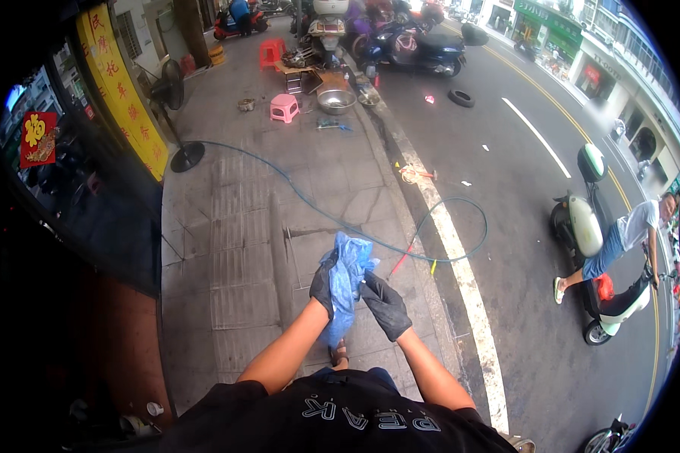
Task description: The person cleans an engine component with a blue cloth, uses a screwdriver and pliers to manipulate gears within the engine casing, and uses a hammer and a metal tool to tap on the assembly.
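Just below centre frame, the crumpled blue sheet (347, 275) is being handled: left edge clasped by the gloved left hand (321, 288), right edge apparently pinched by the right hand (386, 306); steady two-handed control seems called for next.

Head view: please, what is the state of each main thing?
Blue sheet: crumpled
Left hand: gloved, gripping sheet
Right hand: gloved, at sheet; grip unclear
Hose: uncoiled, one loose loop
Pink stool: upright
Tire: lying flat
Fan: upright; running unclear
Basin: upright
White scooter: rider astride
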Demonstrator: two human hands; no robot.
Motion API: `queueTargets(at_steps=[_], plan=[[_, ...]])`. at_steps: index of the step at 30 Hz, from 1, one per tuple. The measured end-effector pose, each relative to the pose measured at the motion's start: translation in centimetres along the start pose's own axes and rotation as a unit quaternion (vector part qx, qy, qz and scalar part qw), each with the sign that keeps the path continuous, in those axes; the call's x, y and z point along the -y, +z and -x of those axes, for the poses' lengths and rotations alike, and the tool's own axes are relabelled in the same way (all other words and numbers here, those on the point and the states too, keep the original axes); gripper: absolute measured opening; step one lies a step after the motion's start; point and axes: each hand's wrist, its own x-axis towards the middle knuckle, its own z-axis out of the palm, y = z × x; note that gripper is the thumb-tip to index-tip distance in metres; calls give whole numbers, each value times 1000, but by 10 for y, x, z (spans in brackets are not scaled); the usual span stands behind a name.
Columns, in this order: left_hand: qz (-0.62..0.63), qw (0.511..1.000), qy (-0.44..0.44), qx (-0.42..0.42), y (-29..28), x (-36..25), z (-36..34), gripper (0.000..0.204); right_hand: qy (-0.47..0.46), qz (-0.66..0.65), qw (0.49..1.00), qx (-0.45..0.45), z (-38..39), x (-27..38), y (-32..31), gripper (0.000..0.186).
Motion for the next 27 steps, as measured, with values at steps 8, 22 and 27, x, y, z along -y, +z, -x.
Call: queueTargets(at_steps=[8,22,27], plan=[[-593,768,208,-122,38,-29,-190,43,72,-357,929,-64,-183,7,-77,61],[-636,755,152,-59,51,-155,-434,47,79,-499,863,17,-538,51,-163,43],[-513,842,153,-62,64,-223,-497,43,72,-485,870,44,-636,57,-180,46]])
